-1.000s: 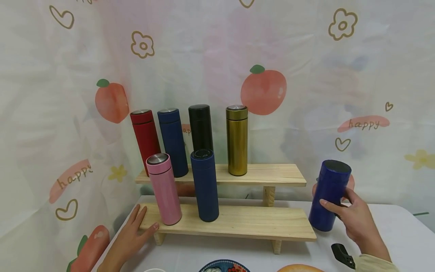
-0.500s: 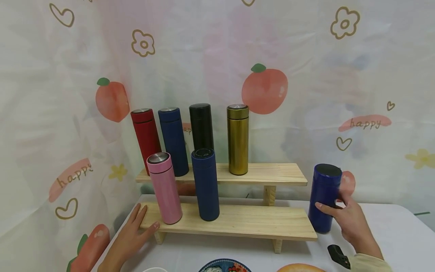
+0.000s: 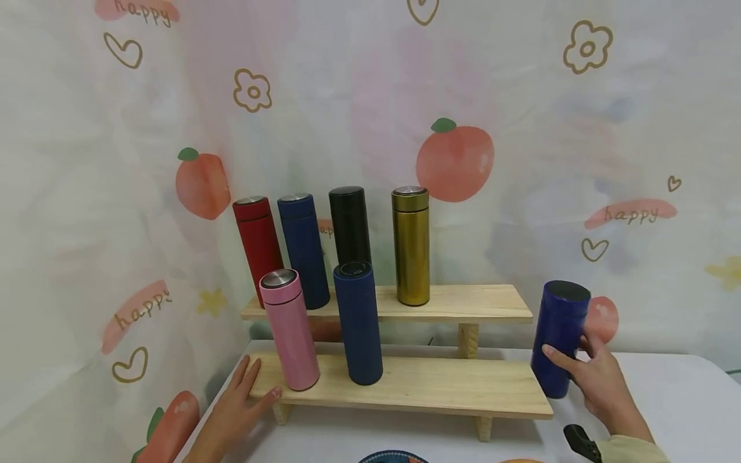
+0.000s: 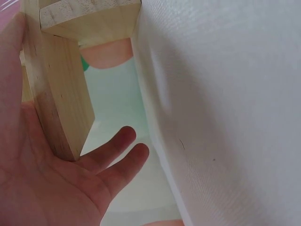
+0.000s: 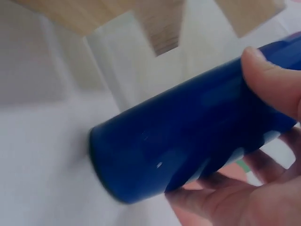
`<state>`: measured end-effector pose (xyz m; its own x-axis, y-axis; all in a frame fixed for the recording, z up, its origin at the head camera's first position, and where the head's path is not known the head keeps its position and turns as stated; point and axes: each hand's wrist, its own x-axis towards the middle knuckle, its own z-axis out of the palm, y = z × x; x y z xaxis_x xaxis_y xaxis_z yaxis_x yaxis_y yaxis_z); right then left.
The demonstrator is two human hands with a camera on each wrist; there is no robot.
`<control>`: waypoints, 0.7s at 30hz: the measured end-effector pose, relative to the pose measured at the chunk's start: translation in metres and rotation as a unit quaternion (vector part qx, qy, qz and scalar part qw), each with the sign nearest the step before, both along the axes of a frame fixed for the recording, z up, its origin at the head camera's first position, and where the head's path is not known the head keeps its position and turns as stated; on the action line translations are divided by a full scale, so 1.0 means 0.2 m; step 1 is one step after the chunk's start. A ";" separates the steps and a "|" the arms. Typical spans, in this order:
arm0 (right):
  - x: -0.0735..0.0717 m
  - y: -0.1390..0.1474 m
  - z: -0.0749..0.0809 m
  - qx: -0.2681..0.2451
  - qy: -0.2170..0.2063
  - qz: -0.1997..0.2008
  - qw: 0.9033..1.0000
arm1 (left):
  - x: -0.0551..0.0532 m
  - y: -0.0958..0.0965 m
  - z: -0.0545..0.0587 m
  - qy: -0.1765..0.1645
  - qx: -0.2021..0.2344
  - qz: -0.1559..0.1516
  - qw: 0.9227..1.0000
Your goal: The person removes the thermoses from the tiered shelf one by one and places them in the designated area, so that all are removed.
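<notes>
On the right, my right hand (image 3: 602,379) grips a glossy dark-blue thermos flask (image 3: 560,337) with a dark top, thumb on the near side and fingers around the far side. The flask stands beside the right end of a two-tier wooden display stand (image 3: 451,386), nearly upright; the right wrist view shows its base (image 5: 110,165) close over the white cloth. At the stand's other end my left hand (image 3: 240,405) rests against the lower shelf, thumb at the front. Seen from the left wrist, two fingers (image 4: 124,165) stretch out loosely below the board (image 4: 61,94).
A pink flask (image 3: 289,334) and a matte blue flask (image 3: 359,328) stand on the lower shelf. Behind, red (image 3: 257,247), blue (image 3: 305,251), black (image 3: 350,225) and gold (image 3: 411,251) ones line the upper shelf. A patterned plate (image 3: 393,456) shows at the bottom edge.
My right hand has brought the glossy blue flask left, closer to the stand's end, and it leans less. The left hand stays in place. The head view has shifted slightly.
</notes>
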<state>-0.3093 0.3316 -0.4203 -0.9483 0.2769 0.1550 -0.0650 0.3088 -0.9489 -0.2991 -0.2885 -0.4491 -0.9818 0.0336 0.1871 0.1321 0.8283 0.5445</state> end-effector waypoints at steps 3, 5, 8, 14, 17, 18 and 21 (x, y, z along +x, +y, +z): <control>-0.02 0.01 -0.01 0.017 0.002 0.005 1.000 | 0.01 0.00 -0.02 0.004 -0.002 0.000 1.000; -0.05 0.02 -0.01 0.026 0.002 0.010 1.000 | 0.02 0.00 -0.02 0.013 -0.001 -0.001 1.000; -0.08 0.03 -0.01 0.026 0.003 0.018 1.000 | 0.02 -0.01 -0.01 0.017 0.005 -0.004 1.000; -0.13 0.06 -0.01 0.027 0.000 0.032 0.999 | 0.02 0.00 -0.01 0.020 0.006 -0.008 1.000; -0.14 0.07 -0.02 0.029 -0.001 0.038 0.999 | 0.01 0.01 -0.02 0.024 0.006 -0.007 1.000; -0.14 0.07 -0.02 0.030 -0.001 0.041 0.999 | 0.01 0.01 -0.02 0.023 0.006 -0.005 1.000; -0.16 0.08 -0.03 0.034 -0.001 0.046 0.998 | 0.00 0.01 -0.02 0.015 0.006 0.000 1.000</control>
<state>-0.3403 0.3474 -0.4257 -0.9695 0.1774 0.1689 -0.0946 0.3645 -0.9264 -0.2981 -0.2871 -0.4533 -0.9758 0.0301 0.2165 0.1475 0.8214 0.5510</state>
